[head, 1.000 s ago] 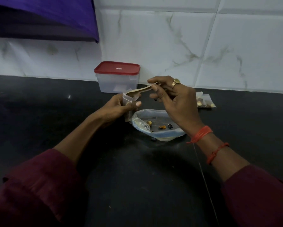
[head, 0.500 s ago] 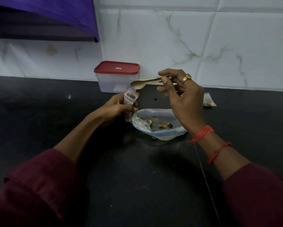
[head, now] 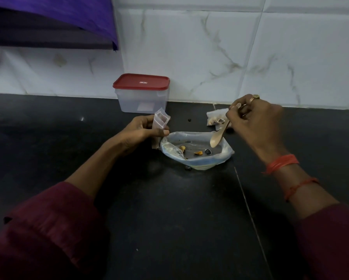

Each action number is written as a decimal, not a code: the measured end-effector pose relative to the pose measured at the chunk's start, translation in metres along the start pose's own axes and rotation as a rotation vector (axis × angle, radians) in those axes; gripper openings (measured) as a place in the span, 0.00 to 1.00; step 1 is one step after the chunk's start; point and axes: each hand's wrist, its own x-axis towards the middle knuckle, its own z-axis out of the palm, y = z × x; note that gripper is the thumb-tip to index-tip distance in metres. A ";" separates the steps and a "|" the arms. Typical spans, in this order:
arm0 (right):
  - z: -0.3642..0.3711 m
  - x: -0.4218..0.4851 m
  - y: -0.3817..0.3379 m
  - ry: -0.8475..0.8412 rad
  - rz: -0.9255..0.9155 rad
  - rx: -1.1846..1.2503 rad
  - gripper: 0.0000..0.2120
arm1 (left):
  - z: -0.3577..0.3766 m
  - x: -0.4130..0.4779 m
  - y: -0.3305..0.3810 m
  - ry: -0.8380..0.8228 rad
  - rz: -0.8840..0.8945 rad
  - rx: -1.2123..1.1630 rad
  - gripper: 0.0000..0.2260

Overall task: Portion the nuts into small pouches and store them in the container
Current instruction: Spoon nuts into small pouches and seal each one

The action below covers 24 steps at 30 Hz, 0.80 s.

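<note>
My left hand [head: 142, 130] grips a small clear pouch [head: 161, 120] upright with its mouth held open. My right hand [head: 254, 120] pinches the handle of a wooden spoon [head: 219, 136], whose bowl dips over the right side of a clear plastic bag [head: 225, 153] spread open on the counter. A few nuts [head: 198, 152] lie in that bag. A filled pouch [head: 216, 117] lies behind the spoon, partly hidden by my right hand. The clear container with a red lid [head: 141, 92] stands shut at the wall.
The black counter [head: 169, 209] stretches toward me, with a seam running down its right side. Two loose nuts lie on it, one [head: 189, 119] behind the bag, one [head: 188, 168] at its front edge. A purple cloth [head: 58, 15] hangs at top left.
My right hand has swung the spoon from the pouch's mouth rightward and down into the plastic bag. My left hand keeps the pouch in place.
</note>
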 end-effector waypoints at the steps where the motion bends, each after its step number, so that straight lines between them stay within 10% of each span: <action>1: 0.000 0.000 0.001 -0.027 0.009 -0.018 0.13 | 0.000 0.000 0.000 -0.002 -0.003 0.008 0.27; 24: -0.010 0.008 0.007 -0.395 0.233 0.157 0.03 | -0.004 0.004 -0.006 -0.039 -0.013 0.052 0.24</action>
